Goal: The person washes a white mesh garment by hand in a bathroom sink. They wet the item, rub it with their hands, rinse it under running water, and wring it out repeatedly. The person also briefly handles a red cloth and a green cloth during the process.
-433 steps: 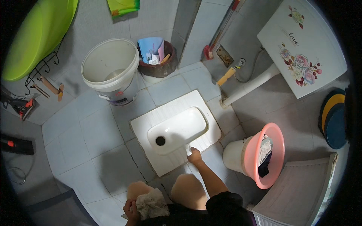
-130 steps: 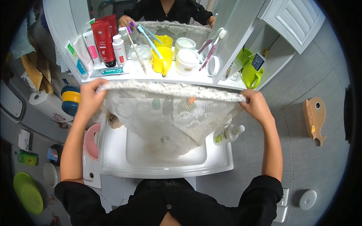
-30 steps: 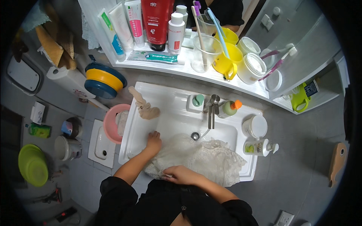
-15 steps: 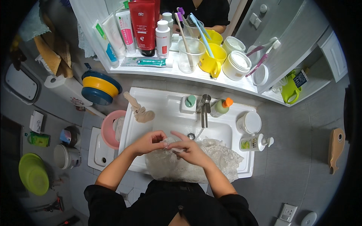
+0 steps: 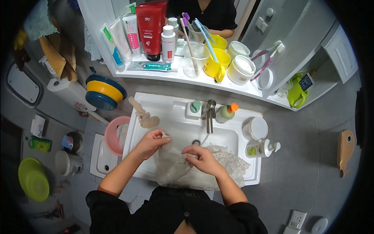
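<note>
A sheer, off-white lace cloth (image 5: 183, 173) spreads over the front half of the white sink (image 5: 134, 156) and along its front rim. My left hand (image 5: 152, 144) pinches one bit of its upper edge between thumb and fingers. A short way to the right, my right hand (image 5: 204, 160) is closed on another part of the lace, so a stretch of it spans the gap between them. Behind my hands is the drain (image 5: 196, 142), under the metal faucet (image 5: 209, 117). A beige bunched cloth (image 5: 146, 119) lies on the sink's back left corner.
Around the basin stand a green bottle with an orange cap (image 5: 226, 113), a white tub (image 5: 256, 128) and a pump bottle (image 5: 261, 148). A pink basin (image 5: 113, 135) is at the left. Above the sink, a shelf (image 5: 177, 75) holds tubes, cups and toothbrushes.
My hands have moved apart from where they met on the lace. The left went slightly left and up, the right a little right and down, drawing the lace's edge out between them.
</note>
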{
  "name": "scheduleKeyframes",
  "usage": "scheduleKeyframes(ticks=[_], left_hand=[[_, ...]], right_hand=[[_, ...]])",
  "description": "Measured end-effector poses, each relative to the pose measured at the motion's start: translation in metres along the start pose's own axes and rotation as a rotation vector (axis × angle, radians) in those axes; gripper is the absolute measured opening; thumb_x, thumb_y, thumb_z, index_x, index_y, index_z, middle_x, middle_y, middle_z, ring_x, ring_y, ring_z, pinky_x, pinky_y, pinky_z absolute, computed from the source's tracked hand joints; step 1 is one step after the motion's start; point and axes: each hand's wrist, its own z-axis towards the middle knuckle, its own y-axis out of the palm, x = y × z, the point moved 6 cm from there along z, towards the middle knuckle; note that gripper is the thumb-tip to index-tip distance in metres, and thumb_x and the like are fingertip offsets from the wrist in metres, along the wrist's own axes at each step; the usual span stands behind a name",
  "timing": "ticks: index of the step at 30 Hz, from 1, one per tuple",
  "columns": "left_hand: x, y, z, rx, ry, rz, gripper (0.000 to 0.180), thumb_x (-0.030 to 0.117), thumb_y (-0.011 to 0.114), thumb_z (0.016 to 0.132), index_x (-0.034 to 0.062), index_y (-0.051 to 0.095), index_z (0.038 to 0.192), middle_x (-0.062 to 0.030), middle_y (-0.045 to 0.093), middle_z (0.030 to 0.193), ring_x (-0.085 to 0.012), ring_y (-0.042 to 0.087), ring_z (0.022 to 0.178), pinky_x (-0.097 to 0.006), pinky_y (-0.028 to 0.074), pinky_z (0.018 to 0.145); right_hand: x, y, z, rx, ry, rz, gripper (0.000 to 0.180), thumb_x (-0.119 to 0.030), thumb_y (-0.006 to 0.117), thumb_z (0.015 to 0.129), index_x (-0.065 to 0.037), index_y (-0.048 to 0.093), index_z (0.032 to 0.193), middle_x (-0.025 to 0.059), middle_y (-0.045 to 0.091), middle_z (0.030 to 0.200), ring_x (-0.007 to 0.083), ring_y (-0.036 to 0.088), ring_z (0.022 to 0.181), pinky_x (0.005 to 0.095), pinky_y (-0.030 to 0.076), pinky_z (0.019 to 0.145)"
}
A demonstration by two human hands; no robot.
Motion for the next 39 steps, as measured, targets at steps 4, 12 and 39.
scheduleKeyframes(ticks=[4,12,39], left_hand=[[0.008,0.028,0.002,0.027,0.179,0.141,0.034,0.001,0.057,0.079,0.004,0.045,0.111,-0.0023,0.06,0.087,-0.0058,0.054,0.076,-0.018,0.042,0.064],[0.006,0.063,-0.002,-0.096,0.227,0.084,0.035,0.002,0.054,0.082,0.0059,0.043,0.115,-0.0026,0.06,0.092,-0.0063,0.054,0.079,-0.018,0.042,0.07],[-0.044,0.089,0.004,-0.226,0.259,-0.402,0.032,0.0,0.049,0.083,0.0037,0.042,0.114,-0.0088,0.054,0.103,-0.0127,0.052,0.094,-0.025,0.04,0.081]], right_hand=[[-0.009,0.009,-0.002,-0.146,0.01,0.154,0.014,-0.011,0.054,0.086,-0.002,0.057,0.097,0.0003,0.059,0.085,0.0034,0.048,0.071,0.0196,0.041,0.06],[-0.023,-0.013,-0.001,0.189,-0.101,0.355,0.015,-0.004,0.056,0.083,-0.002,0.057,0.098,-0.0019,0.058,0.082,0.0011,0.046,0.063,0.0146,0.037,0.056],[-0.031,-0.023,-0.044,0.2,-0.095,0.014,0.012,0.001,0.054,0.08,-0.002,0.054,0.092,0.0005,0.057,0.085,0.0026,0.048,0.074,0.0167,0.038,0.065]])
